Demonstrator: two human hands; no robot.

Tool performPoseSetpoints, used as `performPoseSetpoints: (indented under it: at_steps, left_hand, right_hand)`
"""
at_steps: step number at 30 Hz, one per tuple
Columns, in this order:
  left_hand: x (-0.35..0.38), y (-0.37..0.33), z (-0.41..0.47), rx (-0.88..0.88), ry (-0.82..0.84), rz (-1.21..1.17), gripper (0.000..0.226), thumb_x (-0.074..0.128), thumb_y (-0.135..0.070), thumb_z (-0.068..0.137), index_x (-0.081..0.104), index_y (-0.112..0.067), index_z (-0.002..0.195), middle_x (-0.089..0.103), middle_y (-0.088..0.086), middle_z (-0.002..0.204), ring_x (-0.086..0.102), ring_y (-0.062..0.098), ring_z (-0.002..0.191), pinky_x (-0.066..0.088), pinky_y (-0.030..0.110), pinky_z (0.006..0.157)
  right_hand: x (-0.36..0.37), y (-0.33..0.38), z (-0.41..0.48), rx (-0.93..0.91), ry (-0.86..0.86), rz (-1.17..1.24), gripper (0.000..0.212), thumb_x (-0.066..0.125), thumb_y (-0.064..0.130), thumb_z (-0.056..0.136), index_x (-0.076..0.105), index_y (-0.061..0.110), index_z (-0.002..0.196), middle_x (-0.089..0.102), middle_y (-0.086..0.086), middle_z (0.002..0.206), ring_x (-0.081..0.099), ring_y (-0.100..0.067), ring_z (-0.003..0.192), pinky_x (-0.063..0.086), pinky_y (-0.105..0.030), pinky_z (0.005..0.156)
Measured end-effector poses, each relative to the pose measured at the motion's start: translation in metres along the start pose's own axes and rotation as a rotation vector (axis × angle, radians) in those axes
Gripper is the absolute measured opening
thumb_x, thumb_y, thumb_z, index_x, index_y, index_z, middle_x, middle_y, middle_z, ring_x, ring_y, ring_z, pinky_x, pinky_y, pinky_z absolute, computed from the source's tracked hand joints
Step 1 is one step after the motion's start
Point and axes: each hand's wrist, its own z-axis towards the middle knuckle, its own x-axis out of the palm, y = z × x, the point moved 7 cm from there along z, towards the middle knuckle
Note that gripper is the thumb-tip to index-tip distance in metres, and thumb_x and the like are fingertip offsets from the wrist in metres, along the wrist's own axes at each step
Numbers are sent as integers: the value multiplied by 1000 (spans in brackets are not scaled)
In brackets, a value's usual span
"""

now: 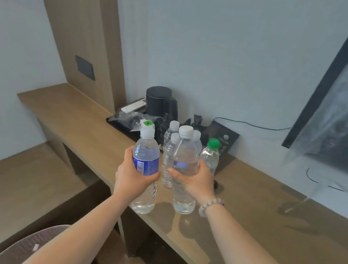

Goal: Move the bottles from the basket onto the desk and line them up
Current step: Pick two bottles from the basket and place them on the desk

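Table (269,218) runs along the wall. Basket (32,246) is low by my left arm, contents hidden. Blue-label bottle (147,148) is gripped in my left hand (134,178) and the white-cap bottle (186,155) in my right hand (195,182). Both are upright at the table's front edge, just ahead of the small bottles (173,131). Likely held mid-body for a stable set-down.
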Motion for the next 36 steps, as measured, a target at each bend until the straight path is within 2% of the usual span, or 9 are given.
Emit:
performPoseSetpoints:
  at_steps: [3,7,11,15,21,24,29,32,36]
  left_hand:
    - [21,-2,-11,-19,16,3,83,84,-25,66,34,-21,132,57,-4,120,51,7,96,45,26,82]
    - [34,1,-18,-26,-5,23,83,85,-23,63,36,-21,130,54,-3,121,55,13,106,46,28,84]
    - [39,5,-13,-30,-1,39,83,86,-23,61,38,-21,129,53,-3,122,54,14,108,45,29,85]
    - [44,9,-4,-41,28,46,83,85,-21,62,37,-21,129,53,-3,124,53,15,110,44,31,87]
    - [48,21,14,-59,60,73,81,84,-23,62,37,-22,128,54,-7,114,53,13,99,44,29,79]
    - [46,32,24,-85,55,106,76,82,-23,63,37,-23,125,54,-10,105,52,13,90,43,29,73]
    - [43,48,51,-92,35,197,74,82,-21,59,41,-21,121,49,-6,99,49,18,99,47,34,76]
    - [46,55,65,-112,43,198,73,82,-20,58,42,-20,119,52,-3,103,47,20,102,48,38,81]
    - [52,60,79,-129,45,142,75,85,-19,59,42,-18,120,53,-2,108,48,20,104,43,32,76]
  right_hand:
    - [-31,-16,-6,31,-45,-13,73,85,51,53,53,28,114,62,11,108,59,-9,101,47,-26,86]
    - [-55,-35,-13,69,-96,-25,67,85,52,53,51,31,107,64,9,106,61,-11,98,51,-30,85]
    - [-63,-45,-17,93,-120,-49,64,86,49,54,50,29,104,63,11,99,61,-8,91,48,-24,75]
    - [-59,-52,-16,130,-163,-38,63,85,47,57,50,27,105,62,9,100,60,-11,93,48,-27,78]
    - [-39,-61,0,150,-102,-83,71,86,44,57,47,25,113,60,10,107,60,-13,102,50,-33,87]
    - [-28,-66,7,180,-115,-171,80,86,49,55,48,24,121,59,2,113,56,-17,106,50,-37,90]
    - [-19,-67,20,247,-237,-263,79,86,55,48,55,20,112,57,-4,112,55,-22,105,48,-35,89]
    - [-12,-69,26,271,-268,-249,76,89,47,47,58,18,110,58,-4,112,56,-21,104,48,-32,87]
    - [-2,-70,34,271,-295,-229,65,91,37,47,62,19,103,65,3,105,61,-17,98,48,-26,75]
